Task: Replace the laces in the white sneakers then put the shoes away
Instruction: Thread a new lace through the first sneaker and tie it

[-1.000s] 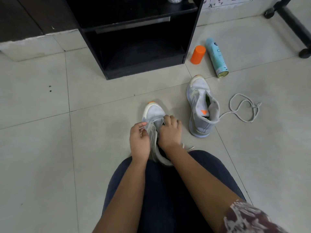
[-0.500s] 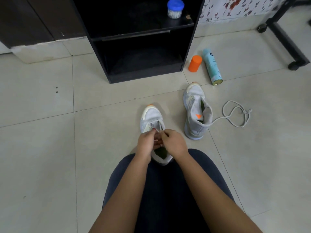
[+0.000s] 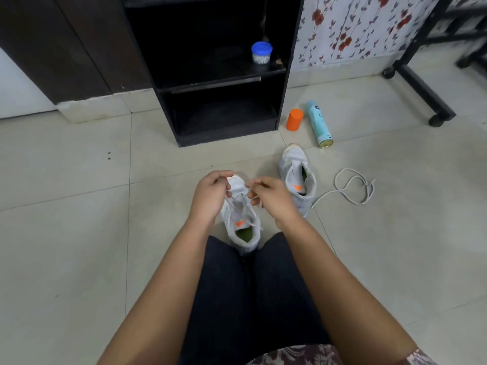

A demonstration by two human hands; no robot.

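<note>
dark trousers (image 3: 247, 299) fill the foreground, with both forearms reaching forward over them. just past the knees a white sneaker (image 3: 241, 219) stands on the tile floor (image 3: 79, 233), toe pointing away. the left hand (image 3: 210, 196) and right hand (image 3: 271, 197) sit over its forefoot, each with fingers pinched together on a strand of the lace (image 3: 243, 198) threaded in the shoe. to the right and slightly farther stands the second sneaker (image 3: 297, 177), unlaced, with a loose lace (image 3: 353, 188) coiled on the floor beside it. beyond lie an orange cap (image 3: 294, 119) and a teal spray can (image 3: 319, 124). farthest, a black shelf (image 3: 218, 75) holds a blue-lidded jar (image 3: 261, 53).
</note>
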